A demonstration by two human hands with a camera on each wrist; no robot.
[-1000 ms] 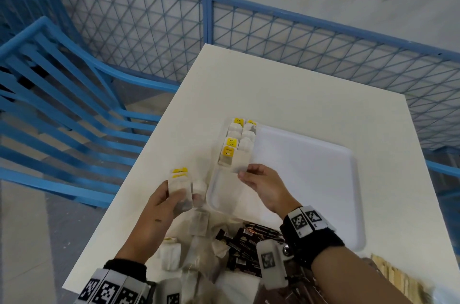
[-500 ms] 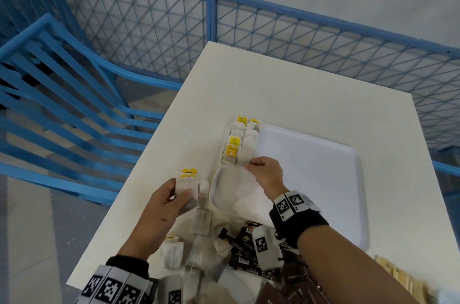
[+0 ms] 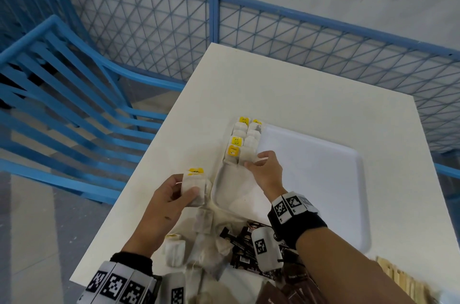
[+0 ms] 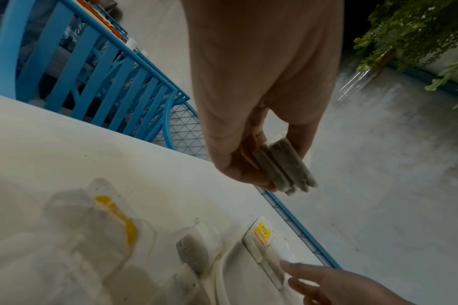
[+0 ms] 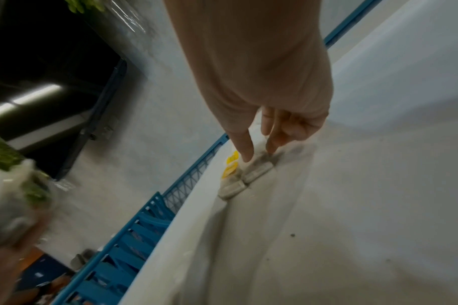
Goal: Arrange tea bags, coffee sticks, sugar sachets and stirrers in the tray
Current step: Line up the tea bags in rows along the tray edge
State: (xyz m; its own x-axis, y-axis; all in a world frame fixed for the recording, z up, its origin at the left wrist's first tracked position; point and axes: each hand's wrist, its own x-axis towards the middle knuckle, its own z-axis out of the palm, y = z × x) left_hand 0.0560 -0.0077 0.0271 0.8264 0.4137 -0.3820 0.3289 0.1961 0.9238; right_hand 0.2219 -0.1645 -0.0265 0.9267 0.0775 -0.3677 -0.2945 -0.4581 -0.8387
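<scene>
Filling the flat white plastic tray (image 3: 323, 179): two rows of white tea bags (image 3: 245, 140) line its far-left edge. Right hand (image 3: 266, 171) presses the nearest bag, fingers straight. Left hand (image 3: 171, 194) clamps a tea-bag stack (image 3: 193, 188) beside the tray. Dark coffee sticks (image 3: 239, 241), wooden stirrers (image 3: 398, 276) remain on the surface; sugar unseen.

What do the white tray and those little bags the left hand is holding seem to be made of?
The tray looks like matte white plastic: smooth, one piece, with a rounded raised rim. The tea bags held by the left hand seem to be thin filter paper, dull and slightly see-through, greyish contents showing, with glossy yellow paper tags.
</scene>
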